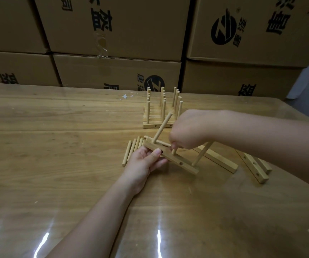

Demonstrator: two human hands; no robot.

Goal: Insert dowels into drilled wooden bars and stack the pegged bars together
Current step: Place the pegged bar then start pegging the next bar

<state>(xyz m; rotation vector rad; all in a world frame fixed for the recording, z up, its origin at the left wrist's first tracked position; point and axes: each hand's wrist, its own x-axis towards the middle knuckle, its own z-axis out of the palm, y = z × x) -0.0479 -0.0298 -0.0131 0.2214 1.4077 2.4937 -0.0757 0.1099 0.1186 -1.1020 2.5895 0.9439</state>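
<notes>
My left hand (146,162) grips the left end of a drilled wooden bar (176,162), tilted above the table. One dowel (162,128) stands in the bar's left hole and another (202,154) in its right end. My right hand (189,130) is closed around a third dowel (173,151) whose tip sits at the bar's middle hole. Loose dowels (131,149) lie flat just left of the bar. A stack of pegged bars (161,112) stands behind, its pegs upright.
Several undrilled-looking and drilled bars (252,166) lie on the table to the right, under my right forearm. Cardboard boxes (116,71) form a wall along the table's far edge. The wooden table (56,146) has a glossy plastic cover.
</notes>
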